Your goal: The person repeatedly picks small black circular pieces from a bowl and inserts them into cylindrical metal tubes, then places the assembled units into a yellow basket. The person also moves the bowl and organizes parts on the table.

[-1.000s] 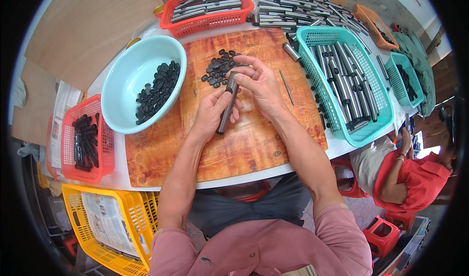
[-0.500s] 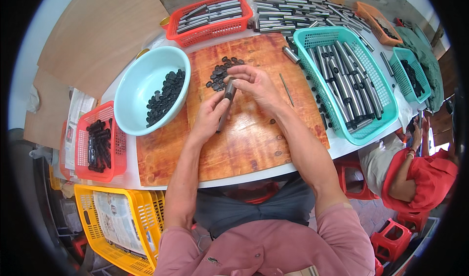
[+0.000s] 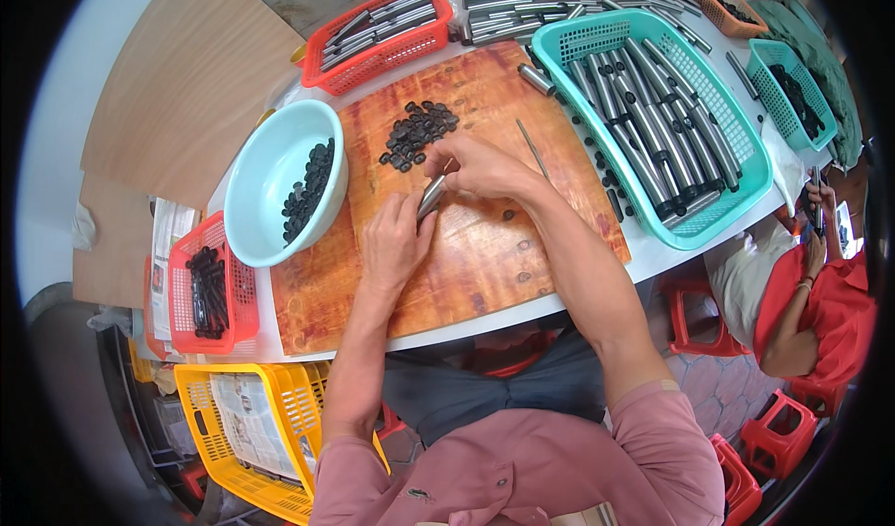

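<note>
My left hand [image 3: 392, 242] is closed around a short silver metal tube [image 3: 432, 196] over the middle of the board. Most of the tube is hidden by the hand; its upper end shows between my two hands. My right hand [image 3: 480, 165] is bent over that end, its fingers curled and pinched together. Whatever sits between those fingertips cannot be made out. Just beyond them lies a loose pile of small black caps [image 3: 417, 135]. A thin metal rod [image 3: 533, 149] lies to the right of my right hand. The wooden board [image 3: 466, 274] is under both hands.
At left stand a pale blue basin [image 3: 244, 186] of black caps and a red basket [image 3: 244, 293] of black parts. A red basket [image 3: 378, 60] and teal basket [image 3: 653, 232] hold tubes; more tubes [image 3: 522, 4] lie behind. A yellow crate [image 3: 200, 419] and co-worker [image 3: 820, 326] flank the table.
My left hand has turned and now covers most of the tube, which has tilted over. My right fingers have curled at its upper end. The whole view has shifted slightly.
</note>
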### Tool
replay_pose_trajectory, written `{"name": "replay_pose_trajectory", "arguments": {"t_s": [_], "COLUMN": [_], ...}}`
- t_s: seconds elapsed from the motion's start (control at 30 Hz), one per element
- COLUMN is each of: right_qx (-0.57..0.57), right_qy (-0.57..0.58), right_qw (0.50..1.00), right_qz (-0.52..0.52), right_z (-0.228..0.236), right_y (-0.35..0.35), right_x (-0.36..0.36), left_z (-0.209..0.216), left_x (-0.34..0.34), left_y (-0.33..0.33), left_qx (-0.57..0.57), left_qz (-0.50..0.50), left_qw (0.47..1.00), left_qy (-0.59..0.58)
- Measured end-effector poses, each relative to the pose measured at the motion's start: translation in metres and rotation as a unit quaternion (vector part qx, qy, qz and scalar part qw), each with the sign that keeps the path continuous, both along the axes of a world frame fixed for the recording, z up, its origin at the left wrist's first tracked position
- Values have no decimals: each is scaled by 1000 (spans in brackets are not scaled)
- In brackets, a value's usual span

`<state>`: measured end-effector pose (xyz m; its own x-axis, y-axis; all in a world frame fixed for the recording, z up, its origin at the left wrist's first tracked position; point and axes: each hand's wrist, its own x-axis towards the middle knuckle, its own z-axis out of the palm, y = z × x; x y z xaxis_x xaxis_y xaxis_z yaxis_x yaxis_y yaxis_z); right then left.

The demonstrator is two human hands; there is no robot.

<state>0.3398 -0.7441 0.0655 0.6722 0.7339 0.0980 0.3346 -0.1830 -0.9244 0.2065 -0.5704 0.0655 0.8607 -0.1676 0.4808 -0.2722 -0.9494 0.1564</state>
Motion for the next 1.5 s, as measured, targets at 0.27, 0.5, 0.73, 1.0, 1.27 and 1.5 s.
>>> {"name": "replay_pose_trajectory", "arguments": {"t_s": [0.27,0.5,0.73,1.0,1.27,1.5], "right_qx": [-2,-3,7,-128,-117,-115], "right_qy": [-32,-35,-17,-205,-255,-263], "right_qw": [999,999,1000,952,934,933], "right_qz": [32,41,16,-185,-222,-216], "right_z": [-4,-11,-11,-18,-22,-22], "right_y": [-4,-6,3,57,58,57], "right_x": [3,5,1,-20,-26,-25], "left_z": [-9,0,13,17,14,14], "left_x": [-4,-2,-8,-14,-15,-11], "left_y": [-6,-13,-16,-19,-8,-3], "left_qx": [-26,-48,-75,-46,-191,-203], "left_qz": [-13,-7,-18,-23,-15,-44], "left_qw": [1000,998,993,997,977,975], "left_qy": [-7,33,84,62,91,77]}}
